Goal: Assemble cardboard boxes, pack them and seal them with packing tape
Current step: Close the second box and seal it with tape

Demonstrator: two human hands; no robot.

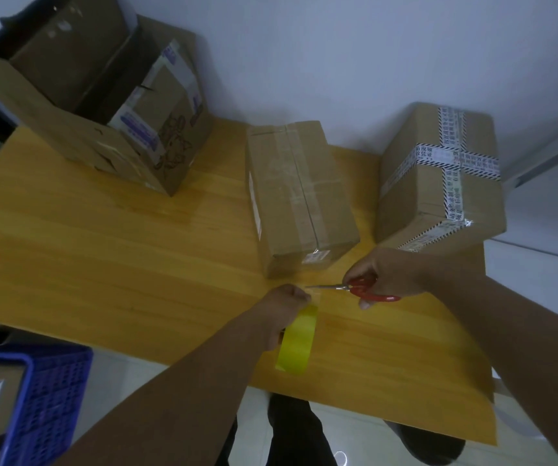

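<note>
Left hand (286, 302) grips the yellow tape roll (296, 344) low over the table (102, 264), right hand (388, 274) fingers through the red scissors (365, 290); clear tape's light, floppy, clingy, so I'd keep it taut.

Yellow wooden table (102, 264) against pale wall (338, 45)

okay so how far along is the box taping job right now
Done: the middle box and the box with printed tape both look sealed. In hand: the left hand holds the yellow tape roll while the right hand brings red scissors to the strip. Left: the big box stands open.
</note>
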